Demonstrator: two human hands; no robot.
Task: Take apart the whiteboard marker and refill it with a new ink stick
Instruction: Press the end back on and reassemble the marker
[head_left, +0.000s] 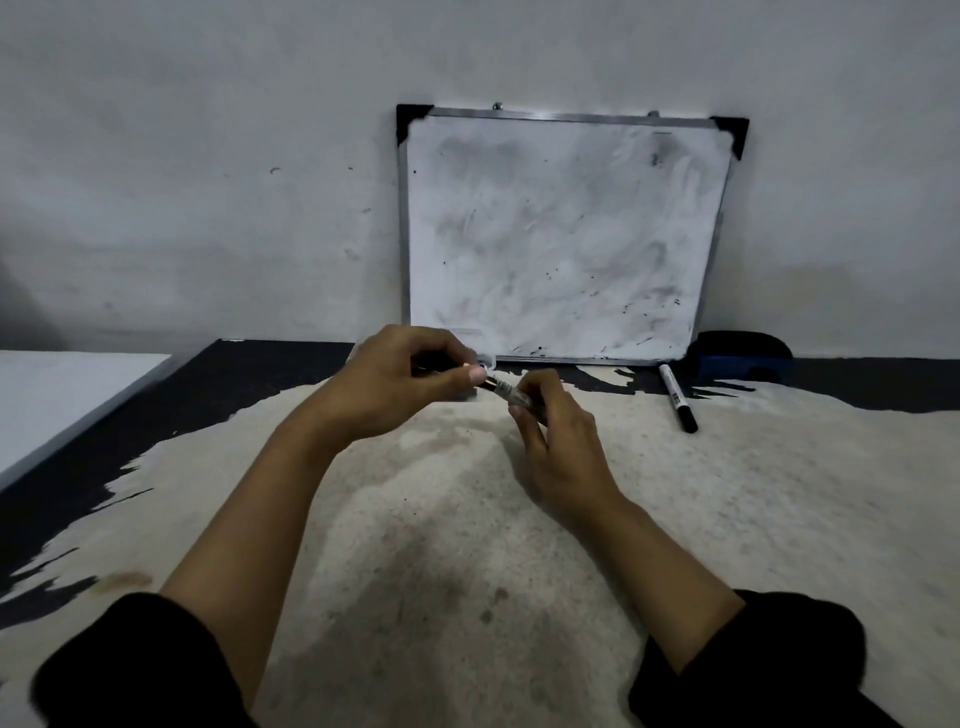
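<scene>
I hold a whiteboard marker (503, 388) between both hands, above the worn beige surface (779, 493). My left hand (400, 379) pinches its upper left end with thumb and fingers. My right hand (556, 441) grips the lower right part of the barrel. The marker's white labelled middle shows between the hands; both of its ends are hidden by my fingers. A second marker (678, 397), white with a black cap, lies on the surface to the right, near the whiteboard's lower edge.
A smudged whiteboard (561, 234) leans against the wall behind my hands. A dark blue eraser (743, 356) sits at its right lower corner. A white panel (62, 395) lies at the left. The black surface shows along the far edge.
</scene>
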